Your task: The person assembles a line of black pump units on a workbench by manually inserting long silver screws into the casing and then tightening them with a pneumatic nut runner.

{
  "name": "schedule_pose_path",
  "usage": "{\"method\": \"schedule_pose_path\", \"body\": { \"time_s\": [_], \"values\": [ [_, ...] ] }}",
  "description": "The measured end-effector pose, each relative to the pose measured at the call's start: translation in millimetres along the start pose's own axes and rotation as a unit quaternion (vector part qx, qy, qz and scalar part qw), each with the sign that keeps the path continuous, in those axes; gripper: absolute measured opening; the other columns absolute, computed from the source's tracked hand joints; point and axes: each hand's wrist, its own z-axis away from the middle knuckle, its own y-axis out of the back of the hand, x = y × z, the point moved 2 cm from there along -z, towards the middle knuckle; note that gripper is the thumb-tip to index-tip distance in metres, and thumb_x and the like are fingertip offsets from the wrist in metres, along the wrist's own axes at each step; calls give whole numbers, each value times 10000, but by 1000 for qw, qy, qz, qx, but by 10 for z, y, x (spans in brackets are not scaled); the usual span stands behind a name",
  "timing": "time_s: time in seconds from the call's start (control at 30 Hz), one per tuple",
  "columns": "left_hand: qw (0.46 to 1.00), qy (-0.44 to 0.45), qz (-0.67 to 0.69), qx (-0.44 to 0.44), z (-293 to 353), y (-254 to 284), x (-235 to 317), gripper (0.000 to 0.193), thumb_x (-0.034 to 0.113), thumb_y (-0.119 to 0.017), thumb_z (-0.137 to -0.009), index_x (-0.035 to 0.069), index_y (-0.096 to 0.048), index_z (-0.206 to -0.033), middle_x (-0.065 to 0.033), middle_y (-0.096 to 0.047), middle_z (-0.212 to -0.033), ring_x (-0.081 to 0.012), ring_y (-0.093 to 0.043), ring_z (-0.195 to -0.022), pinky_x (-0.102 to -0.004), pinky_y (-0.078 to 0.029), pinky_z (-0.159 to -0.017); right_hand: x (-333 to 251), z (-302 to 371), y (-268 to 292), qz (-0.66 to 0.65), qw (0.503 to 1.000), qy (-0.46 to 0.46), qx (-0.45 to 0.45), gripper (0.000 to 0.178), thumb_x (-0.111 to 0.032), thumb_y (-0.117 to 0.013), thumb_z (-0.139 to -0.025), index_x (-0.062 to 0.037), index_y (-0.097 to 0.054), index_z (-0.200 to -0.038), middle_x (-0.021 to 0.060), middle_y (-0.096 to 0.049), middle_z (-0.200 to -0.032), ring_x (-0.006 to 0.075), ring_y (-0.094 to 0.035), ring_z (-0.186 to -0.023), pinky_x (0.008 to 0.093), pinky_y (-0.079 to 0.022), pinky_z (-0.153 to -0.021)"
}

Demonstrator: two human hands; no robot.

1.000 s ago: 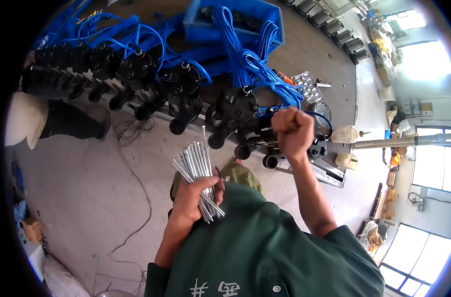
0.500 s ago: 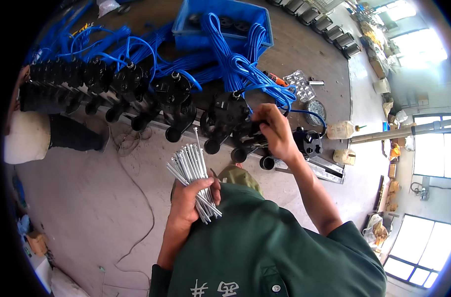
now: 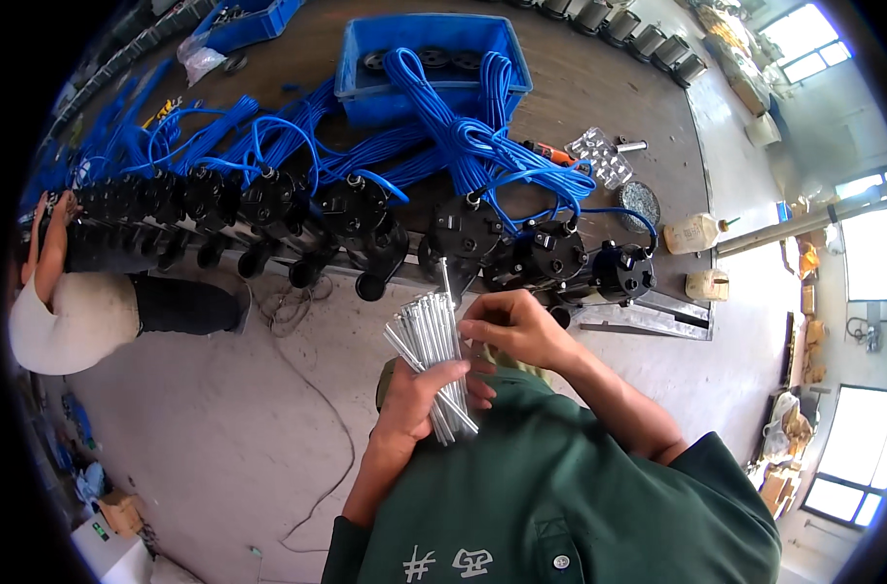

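Note:
A bundle of long silver bolts (image 3: 430,331) is gripped in my left hand (image 3: 411,401), in front of my green shirt. One bolt stands up above the others. My right hand (image 3: 521,329) is beside the bundle, thumb and index finger bent together at its right side; whether they pinch a bolt cannot be made out. Just beyond my hands, black pump-like motor units (image 3: 465,234) line the bench edge, with blue cables coming from their tops. Two more black units (image 3: 554,251) are to the right of it.
Coiled blue cable (image 3: 482,146) lies on the dark bench before a blue crate (image 3: 434,73). A clear blister tray (image 3: 600,158), a round dish (image 3: 639,205) and a plastic bottle (image 3: 692,234) are at right. Another person (image 3: 83,316) works at far left. A cord (image 3: 319,389) crosses the floor.
My right hand has come back from the black units to the bolt bundle. My left hand still holds the bolts. The whole view has shifted somewhat.

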Motion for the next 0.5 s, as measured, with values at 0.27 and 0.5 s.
{"method": "schedule_pose_path", "body": {
  "time_s": [0.27, 0.5],
  "values": [
    [1000, 7, -21, 4, 53, 13, 40, 426, 34, -610, -874, -80, -498, -1269, -259, -697, -985, -333, -737, -740, -397, -639, -585, -10, -20, -97, -119, 992, 39, 15, 297, -132, -748, -935, 17, -628, -1162, 10, -690, -928, 64, -624, -815, 244, -513, -696],
    [998, 33, -59, 12, 105, -36, 46, 431, 28, -627, -868, -67, -509, -1272, -282, -693, -987, -341, -732, -716, -372, -601, -537, 126, -73, -39, -50, 996, 29, 70, 207, -47, -667, -867, -1, -645, -1068, 12, -670, -839, 69, -621, -744, 243, -509, -672]
  ]
}}
